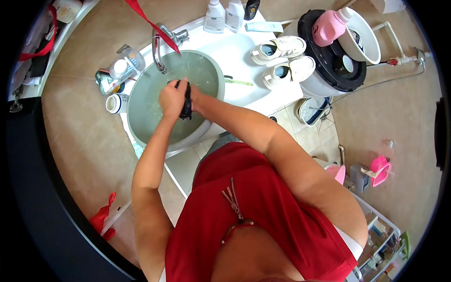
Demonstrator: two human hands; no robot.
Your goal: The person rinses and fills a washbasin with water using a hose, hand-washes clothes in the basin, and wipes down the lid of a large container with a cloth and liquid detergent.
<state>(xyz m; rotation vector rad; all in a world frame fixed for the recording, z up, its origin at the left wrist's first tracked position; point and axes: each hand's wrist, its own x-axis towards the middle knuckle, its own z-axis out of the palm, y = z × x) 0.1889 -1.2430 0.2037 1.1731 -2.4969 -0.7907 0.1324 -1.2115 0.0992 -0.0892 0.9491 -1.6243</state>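
Observation:
A dark, wet-looking bundle of black cloth [187, 104] is squeezed between my two hands over the grey-green basin [215, 70]. My left hand [173, 97] has its fingers closed on the cloth from the left. On the other side my right hand [194, 97] presses against it, its fingers mostly hidden behind the bundle. Cloudy water [150, 101] fills much of the basin below. The metal tap [159, 51] reaches over the basin's far rim.
White shoes [290, 70] stand on the sink counter at the right, near a green-handled brush [239, 82]. White bottles [215, 18] line the back. A pink detergent bottle [329, 29] sits on a black lid [312, 56]. A red ribbon [155, 26] hangs by the tap.

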